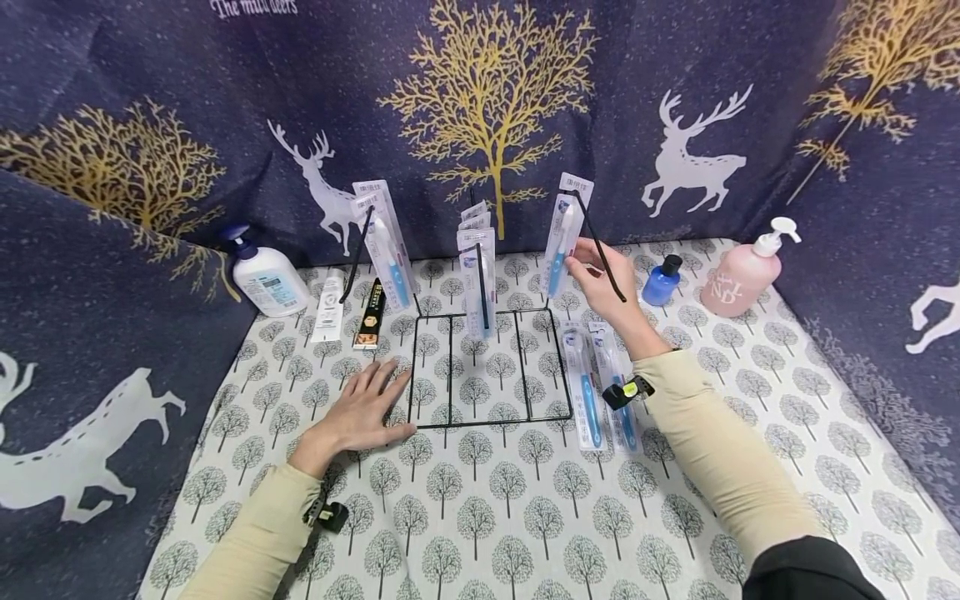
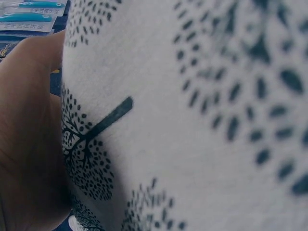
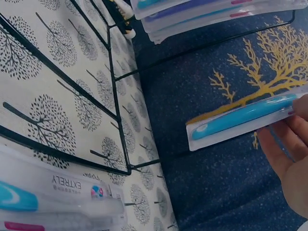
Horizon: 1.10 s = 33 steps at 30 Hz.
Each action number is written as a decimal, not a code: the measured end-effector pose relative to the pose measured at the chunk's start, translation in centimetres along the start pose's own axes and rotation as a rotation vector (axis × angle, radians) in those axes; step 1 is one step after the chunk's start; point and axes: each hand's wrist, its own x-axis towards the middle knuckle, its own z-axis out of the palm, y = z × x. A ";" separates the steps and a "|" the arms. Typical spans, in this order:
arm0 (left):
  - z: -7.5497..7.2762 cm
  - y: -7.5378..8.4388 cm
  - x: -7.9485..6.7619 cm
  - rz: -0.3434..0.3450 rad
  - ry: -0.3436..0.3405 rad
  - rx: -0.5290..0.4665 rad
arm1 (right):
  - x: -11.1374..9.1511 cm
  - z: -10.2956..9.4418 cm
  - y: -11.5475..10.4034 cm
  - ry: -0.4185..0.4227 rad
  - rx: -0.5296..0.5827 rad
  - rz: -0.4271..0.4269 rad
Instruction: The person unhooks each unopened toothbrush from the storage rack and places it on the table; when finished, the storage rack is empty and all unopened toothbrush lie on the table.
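Observation:
Up at the right arm of a black wire display rack (image 1: 491,423), my right hand (image 1: 603,279) pinches the lower part of a packaged blue toothbrush (image 1: 557,271). The right wrist view shows thumb and fingers at one end of that toothbrush pack (image 3: 245,115). The pack is upright, its top at the rack's hook. Other toothbrush packs hang from the middle arm (image 1: 468,258) and the left arm (image 1: 390,250). My left hand (image 1: 363,412) rests on the tablecloth with fingers spread, beside the rack base's left side. Two toothbrush packs (image 1: 585,392) lie right of the base.
Behind the left hand lie a white tube (image 1: 328,308) and a black toothpaste box (image 1: 371,317). A white pump bottle (image 1: 272,283) stands at the back left. At the back right are a small blue bottle (image 1: 661,285) and a pink pump bottle (image 1: 738,283). Dark cloth (image 1: 337,67) hangs behind.

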 end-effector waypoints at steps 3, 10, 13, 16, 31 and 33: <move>0.1 0.0 0.0 -0.002 -0.001 0.001 | -0.3 0.1 -0.1 -0.006 0.015 -0.018; 0.3 0.0 0.1 0.010 0.016 0.008 | -1.7 -0.4 -2.1 -0.023 0.174 -0.114; 0.3 -0.1 0.1 0.012 0.017 0.010 | -2.0 -0.7 -2.7 -0.036 0.200 -0.157; 0.2 -0.1 0.1 0.009 0.011 0.008 | -2.2 -0.9 -3.1 -0.048 0.190 -0.201; 0.3 -0.3 0.1 0.015 0.018 0.006 | -2.9 -1.7 -4.1 -0.035 0.113 -0.282; 0.3 -0.3 0.1 0.016 0.017 0.007 | -2.9 -1.7 -4.2 -0.029 0.115 -0.293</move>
